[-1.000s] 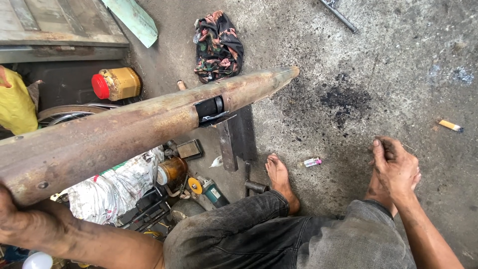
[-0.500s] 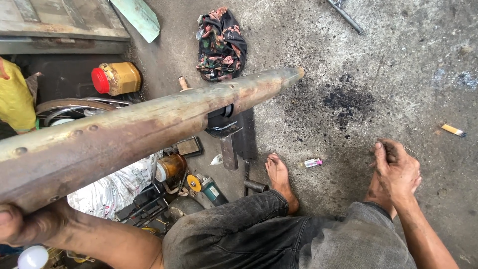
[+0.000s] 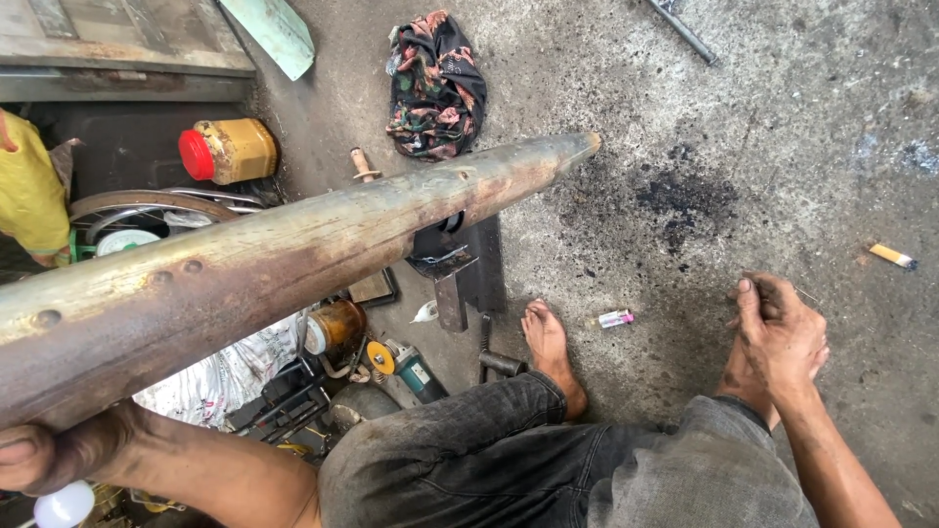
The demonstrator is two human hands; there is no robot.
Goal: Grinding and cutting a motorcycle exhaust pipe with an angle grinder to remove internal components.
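A long rusty metal pipe [image 3: 293, 254] is held up off the floor by the left hand [image 3: 44, 460], whose grip is closed around the near, thick end at the lower left; the tapered far end points up and to the right, above a dark steel block [image 3: 465, 269] lying on the concrete floor [image 3: 782, 147]. The right hand [image 3: 782, 332] is well apart from the pipe, resting on the right foot, fingers curled loosely with nothing visibly held.

The step in hand appears to be the lifting and positioning of the pipe. The next move would seem to call for support from the second hand, since the pipe is long and carried at one end only.

Under the pipe, a jar with a red lid [image 3: 227, 152] lies on its side; its contents cannot be made out. Beneath the pipe's middle a small brown tin [image 3: 333, 328] is seen beside a green angle grinder [image 3: 406, 364]. A patterned cloth [image 3: 435, 83] lies beyond the pipe's tip.
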